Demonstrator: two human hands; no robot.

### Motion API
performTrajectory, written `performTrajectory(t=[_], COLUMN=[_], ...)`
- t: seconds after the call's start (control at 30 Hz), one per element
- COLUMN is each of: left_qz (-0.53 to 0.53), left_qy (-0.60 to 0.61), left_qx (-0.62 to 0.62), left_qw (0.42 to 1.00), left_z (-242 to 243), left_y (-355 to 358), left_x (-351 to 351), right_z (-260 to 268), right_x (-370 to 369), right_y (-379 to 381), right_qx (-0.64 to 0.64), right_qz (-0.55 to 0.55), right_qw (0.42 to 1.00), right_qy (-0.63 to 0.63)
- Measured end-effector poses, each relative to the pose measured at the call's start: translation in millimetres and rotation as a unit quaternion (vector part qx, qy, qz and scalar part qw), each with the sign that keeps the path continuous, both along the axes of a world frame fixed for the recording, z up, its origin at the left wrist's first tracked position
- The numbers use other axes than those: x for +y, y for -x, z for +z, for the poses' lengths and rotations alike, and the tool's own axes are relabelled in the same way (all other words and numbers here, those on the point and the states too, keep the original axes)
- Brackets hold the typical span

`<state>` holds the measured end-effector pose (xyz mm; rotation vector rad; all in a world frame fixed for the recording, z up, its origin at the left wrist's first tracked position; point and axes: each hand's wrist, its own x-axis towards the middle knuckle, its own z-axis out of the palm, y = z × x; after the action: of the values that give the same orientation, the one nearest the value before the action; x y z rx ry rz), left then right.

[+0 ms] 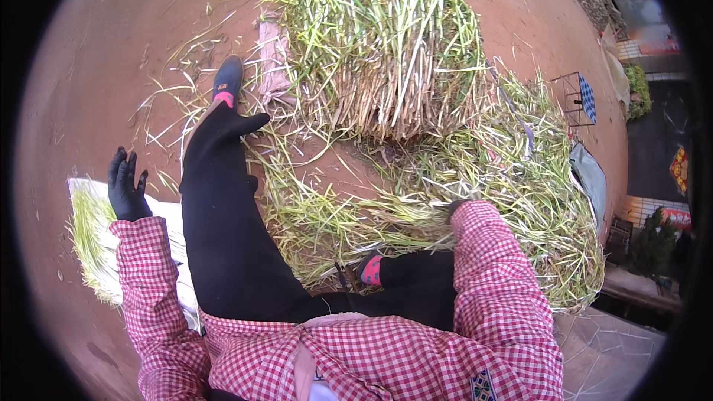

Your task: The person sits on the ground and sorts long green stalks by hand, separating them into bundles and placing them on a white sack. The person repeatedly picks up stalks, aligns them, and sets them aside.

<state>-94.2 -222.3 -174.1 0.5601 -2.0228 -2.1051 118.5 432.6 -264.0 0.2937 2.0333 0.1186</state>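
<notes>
My left hand (pixel 129 186) wears a black glove and is raised at the left with its fingers apart, holding nothing. Below it lies a white sheet (pixel 170 214) bearing a small bundle of green-yellow stalks (pixel 89 223). At the right, my right hand (pixel 458 209) reaches into loose grass stalks (pixel 345 217) strewn before me. The checked cuff hides most of that hand, so its grip cannot be made out. A big pile of stalks (pixel 384 50) stands beyond, with brown cut ends towards me.
A pink cloth roll (pixel 273 61) lies left of the pile. More loose stalks (pixel 546 223) heap up at the right, beside a grey-green bag (pixel 589 181). Farther back sits a wire-framed stool or rack (pixel 579 99). My shod foot (pixel 227 81) rests on reddish ground (pixel 83 106).
</notes>
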Motion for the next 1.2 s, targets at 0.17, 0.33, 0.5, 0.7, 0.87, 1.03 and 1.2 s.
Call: performTrajectory(t=[0.17, 0.33, 0.5, 0.7, 0.87, 1.03, 1.2], left_qz=[-0.107, -0.234, -0.292, -0.279, -0.29, -0.324, -0.412], left_qy=[-0.142, -0.116, -0.121, -0.178, -0.157, -0.208, -0.148], left_qx=[0.097, 0.165, 0.198, 0.146, 0.009, 0.032, 0.155], left_qw=[0.979, 0.951, 0.928, 0.932, 0.944, 0.922, 0.886], left_z=[82.4, 155.7, 189.1, 184.5, 171.0, 166.2, 154.7], left_y=[32.3, 10.7, 9.6, 17.2, 33.7, 47.6, 42.6], left_x=[111.8, 193.7, 248.0, 295.5, 289.7, 262.2, 247.3], right_z=[166.1, 284.4, 287.1, 149.6, 72.2, 113.2, 131.2], right_x=[123.7, 171.7, 121.4, -29.2, -89.3, -1.9, 57.7], right_y=[-37.3, -85.4, -56.7, 176.3, 274.4, 268.7, 235.9], right_qx=[0.127, 0.151, 0.001, 0.481, 0.451, 0.587, 0.626], right_qz=[-0.066, -0.112, -0.006, -0.068, -0.277, -0.36, -0.432], right_qw=[0.979, 0.941, 0.955, 0.87, 0.846, 0.535, 0.497], right_qy=[-0.145, -0.28, -0.297, 0.082, 0.054, 0.489, 0.417])
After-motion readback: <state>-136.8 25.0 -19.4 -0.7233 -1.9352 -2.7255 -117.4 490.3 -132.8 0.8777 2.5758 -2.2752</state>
